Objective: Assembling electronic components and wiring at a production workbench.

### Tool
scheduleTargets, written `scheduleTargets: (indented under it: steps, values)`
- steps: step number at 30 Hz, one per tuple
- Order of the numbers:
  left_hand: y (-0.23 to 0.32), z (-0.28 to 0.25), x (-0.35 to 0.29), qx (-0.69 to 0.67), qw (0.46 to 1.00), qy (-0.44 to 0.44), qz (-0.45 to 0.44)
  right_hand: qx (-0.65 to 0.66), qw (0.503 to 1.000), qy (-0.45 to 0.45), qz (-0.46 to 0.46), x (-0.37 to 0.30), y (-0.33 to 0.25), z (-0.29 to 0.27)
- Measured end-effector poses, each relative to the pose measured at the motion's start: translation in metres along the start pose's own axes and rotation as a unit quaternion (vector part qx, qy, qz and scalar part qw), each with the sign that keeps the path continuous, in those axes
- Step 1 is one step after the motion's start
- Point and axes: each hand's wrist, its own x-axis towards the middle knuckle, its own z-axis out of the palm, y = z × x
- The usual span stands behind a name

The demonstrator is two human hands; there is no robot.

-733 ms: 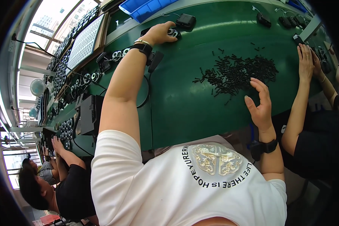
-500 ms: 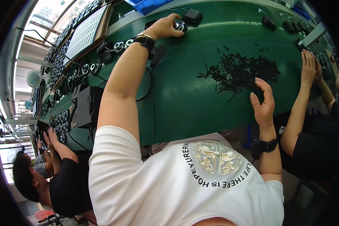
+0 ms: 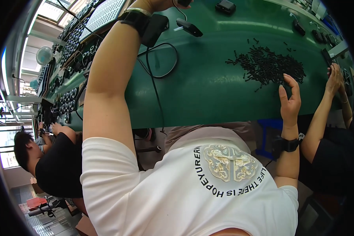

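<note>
On the green table (image 3: 208, 90), a heap of small black pins (image 3: 269, 67) lies right of centre; the right hand (image 3: 289, 100) rests at its near edge, fingers loosely spread, holding nothing. Far off at the top rim, the left hand (image 3: 161, 4) grips a small black device (image 3: 183, 2), cable trailing

Left arm outstretched; right hand (image 3: 289, 100) open-fingered.

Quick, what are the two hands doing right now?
Left hand: mostly cut off at the top edge, on a small black part; grip cannot be told.
Right hand: open, fingers at the pile of small black pieces.
</note>
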Motion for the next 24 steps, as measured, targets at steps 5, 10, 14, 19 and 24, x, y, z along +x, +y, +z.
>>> scheduleTargets:
  steps: [5,10,14,19,24]
  values:
    - [-0.012,0.045,-0.053,0.139,0.986,-0.078,0.055,-0.018,1.0,0.003,-0.026,0.001,0.0,0.003]
    - [-0.039,0.12,-0.128,0.332,0.941,-0.046,0.041,-0.036,0.997,-0.003,-0.068,-0.001,-0.015,0.002]
    - [-0.077,0.163,-0.154,0.514,0.847,0.014,0.133,-0.038,0.985,-0.088,-0.142,0.002,-0.057,0.024]
    - [-0.098,0.19,-0.166,0.497,0.856,0.046,0.135,-0.021,0.952,-0.23,-0.203,0.018,-0.09,0.073]
    - [-0.089,0.157,-0.182,0.416,0.86,0.132,0.266,-0.051,0.935,-0.286,-0.203,0.026,-0.078,0.087]
